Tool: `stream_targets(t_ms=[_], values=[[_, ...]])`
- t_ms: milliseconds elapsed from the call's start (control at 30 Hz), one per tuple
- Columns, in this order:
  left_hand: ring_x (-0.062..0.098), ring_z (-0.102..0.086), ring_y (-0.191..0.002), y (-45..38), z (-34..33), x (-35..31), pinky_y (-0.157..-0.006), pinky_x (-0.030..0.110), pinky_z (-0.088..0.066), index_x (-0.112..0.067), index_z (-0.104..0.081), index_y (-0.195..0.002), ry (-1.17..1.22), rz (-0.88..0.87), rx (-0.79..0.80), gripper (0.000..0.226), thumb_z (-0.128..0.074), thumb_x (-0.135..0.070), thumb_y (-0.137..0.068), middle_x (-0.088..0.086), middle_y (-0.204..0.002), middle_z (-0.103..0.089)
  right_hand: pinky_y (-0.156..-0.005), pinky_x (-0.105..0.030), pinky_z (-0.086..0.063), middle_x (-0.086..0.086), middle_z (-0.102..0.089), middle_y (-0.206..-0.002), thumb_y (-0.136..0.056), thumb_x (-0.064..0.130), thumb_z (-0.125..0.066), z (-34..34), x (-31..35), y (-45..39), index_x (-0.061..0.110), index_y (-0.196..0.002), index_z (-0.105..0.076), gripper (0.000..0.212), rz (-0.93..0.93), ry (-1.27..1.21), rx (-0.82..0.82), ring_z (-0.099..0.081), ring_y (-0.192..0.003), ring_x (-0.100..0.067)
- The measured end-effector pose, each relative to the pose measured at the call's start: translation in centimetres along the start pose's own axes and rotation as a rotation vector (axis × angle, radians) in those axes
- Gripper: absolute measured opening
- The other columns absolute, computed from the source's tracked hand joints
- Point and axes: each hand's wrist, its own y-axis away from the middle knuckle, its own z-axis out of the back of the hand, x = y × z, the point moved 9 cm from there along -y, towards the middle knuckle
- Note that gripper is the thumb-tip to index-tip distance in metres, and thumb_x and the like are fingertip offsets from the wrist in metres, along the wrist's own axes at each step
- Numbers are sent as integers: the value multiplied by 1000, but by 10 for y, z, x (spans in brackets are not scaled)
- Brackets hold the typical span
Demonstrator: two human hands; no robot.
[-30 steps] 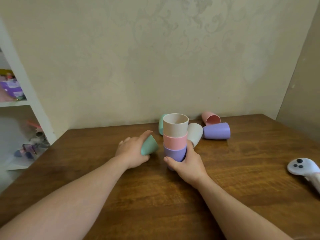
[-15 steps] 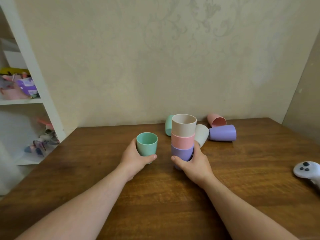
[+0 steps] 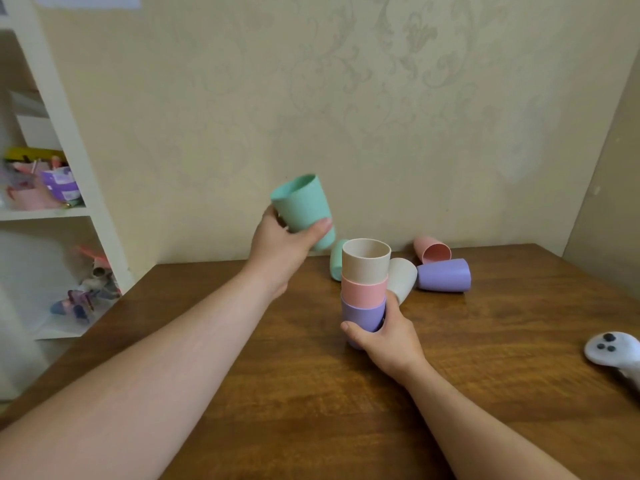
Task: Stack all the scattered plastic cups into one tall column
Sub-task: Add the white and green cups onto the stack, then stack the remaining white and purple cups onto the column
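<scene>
A stack of three nested cups (image 3: 364, 282), beige over pink over purple, stands upright on the wooden table (image 3: 311, 393). My right hand (image 3: 384, 336) grips the purple bottom cup. My left hand (image 3: 280, 244) holds a green cup (image 3: 302, 208) in the air, up and to the left of the stack, tilted with its mouth toward the upper left. Lying on their sides behind the stack are another green cup (image 3: 336, 259), a pale grey cup (image 3: 401, 278), a purple cup (image 3: 444, 275) and a pink cup (image 3: 432, 250).
A white game controller (image 3: 613, 349) lies near the table's right edge. A white shelf unit (image 3: 69, 188) with clutter stands to the left of the table. The wall runs close behind the cups.
My left hand has picked the green cup up off the table, turned it upright, and lifted it high toward the stack. My right hand has stayed on the stack.
</scene>
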Motion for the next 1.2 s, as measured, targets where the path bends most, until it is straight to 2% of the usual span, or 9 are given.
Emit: stream_targets(t_ms=[133,300,400,500,633,800,933,1067,1200], values=[[1,-77,-97,-1,-50,-51,-78,18,-59,-18,-70,-123,58,-87,126,42,-92,-23,-87,-5,-113,-81,-93,-34,-57,13,-64,-121,-78,56,-85,-1,2,1,48,-131,-36,73,0,-8,15,-65,-108,-10],[10,-78,-101,15,-82,-21,-89,39,-65,-32,-68,-118,-170,-10,214,60,-94,-35,-64,-11,-112,-80,-91,-32,-57,14,-66,-120,-76,59,-84,1,2,2,50,-130,-36,73,5,-1,-4,-65,-105,-8],[10,-76,-99,26,-87,4,-85,35,-63,-32,-66,-122,-215,64,293,54,-88,-19,-74,-10,-111,-79,-88,-31,-57,15,-66,-118,-75,60,-84,1,1,1,49,-131,-37,73,12,2,-3,-66,-104,-7],[9,-76,-100,32,-86,14,-83,31,-61,-29,-62,-127,-165,107,286,56,-86,-15,-78,-8,-112,-78,-89,-33,-59,16,-65,-117,-74,62,-83,-1,0,-1,48,-132,-37,75,14,11,0,-66,-103,-7],[13,-78,-99,30,-86,19,-84,33,-64,-26,-70,-109,-181,105,285,36,-89,-17,-79,-4,-108,-80,-89,-33,-59,15,-65,-118,-75,61,-83,-2,0,-2,45,-135,-39,76,18,6,5,-66,-103,-8],[3,-77,-102,38,-80,38,-89,31,-64,-32,-67,-122,-198,121,438,57,-98,-22,-76,-11,-112,-81,-89,-37,-61,18,-68,-111,-69,63,-85,0,-2,-2,48,-131,-45,75,17,9,-18,-68,-99,-7],[8,-74,-115,54,-58,86,-102,39,-62,-37,-63,-135,-314,206,522,85,-104,-26,-62,-13,-124,-78,-86,-32,-61,16,-69,-110,-72,47,-89,-11,7,-4,44,-133,-46,74,11,22,38,-69,-96,-7],[8,-74,-110,62,-31,128,-94,31,-61,-32,-64,-136,-367,302,455,81,-104,-26,-66,-11,-120,-78,-91,-33,-58,13,-69,-119,-68,47,-90,-39,20,-4,36,-135,-49,80,67,113,59,-67,-105,-10],[5,-73,-106,60,-13,141,-86,26,-59,-36,-65,-125,-382,306,383,66,-101,-28,-70,-11,-117,-78,-89,-29,-56,13,-67,-126,-72,45,-91,-59,21,-9,34,-145,-41,90,83,190,130,-67,-108,-10]])
